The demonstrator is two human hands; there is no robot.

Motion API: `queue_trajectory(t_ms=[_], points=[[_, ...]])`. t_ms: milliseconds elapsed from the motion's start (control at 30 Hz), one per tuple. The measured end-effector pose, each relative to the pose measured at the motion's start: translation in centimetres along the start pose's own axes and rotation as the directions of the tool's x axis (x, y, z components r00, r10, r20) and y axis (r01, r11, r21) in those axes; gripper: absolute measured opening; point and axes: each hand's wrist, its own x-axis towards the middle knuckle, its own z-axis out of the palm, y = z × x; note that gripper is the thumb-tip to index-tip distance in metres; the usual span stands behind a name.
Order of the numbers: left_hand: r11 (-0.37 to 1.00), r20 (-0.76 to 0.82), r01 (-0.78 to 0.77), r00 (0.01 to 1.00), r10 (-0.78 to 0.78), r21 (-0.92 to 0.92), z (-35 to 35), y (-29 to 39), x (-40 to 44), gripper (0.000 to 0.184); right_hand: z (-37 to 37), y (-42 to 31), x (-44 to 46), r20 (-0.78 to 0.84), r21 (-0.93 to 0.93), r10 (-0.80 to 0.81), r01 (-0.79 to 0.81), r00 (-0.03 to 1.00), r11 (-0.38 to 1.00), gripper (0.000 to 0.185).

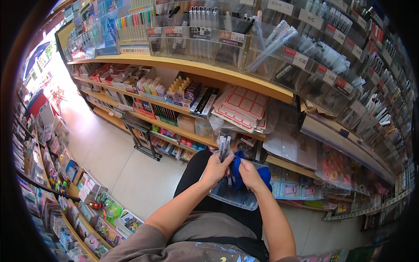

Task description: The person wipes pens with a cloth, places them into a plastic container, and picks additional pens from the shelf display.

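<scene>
My left hand (218,168) is closed around a small bunch of clear-barrelled pens (224,145) that stand upright above my lap. My right hand (250,176) grips a bright blue cloth (264,174), part of which hangs between the two hands and touches the pens. Beneath both hands, a clear plastic box (239,201) rests on my lap. Its contents are mostly hidden by my hands and the cloth.
In front of me, a wooden shelf (183,64) carries clear pen holders (224,43) with price tags. Red-bordered label sheets (246,102) lie one level down. A black metal stand (142,131) is on the tiled floor (126,172). Stocked racks (78,218) line the left.
</scene>
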Motion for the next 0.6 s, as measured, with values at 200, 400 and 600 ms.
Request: queue_trajectory(t_ms=[200,400,600], points=[[0.982,-0.184,-0.169,0.971,0.152,-0.08,0.1,0.4,0.1,0.018,-0.3,-0.4,-0.4,0.024,-0.314,-0.043,0.048,0.999,0.948,0.015],[0.902,-0.429,-0.269,0.897,0.106,-0.338,-1.3,0.5,1.1,0.022,-0.2,-0.5,-0.4,-0.087,-0.307,-0.046,0.017,0.995,0.952,0.013],[0.851,-0.473,-0.325,0.875,0.105,-0.412,-1.9,-0.2,1.7,0.022,-1.3,0.2,0.2,-0.28,0.037,0.098,-0.091,0.955,0.995,0.016]])
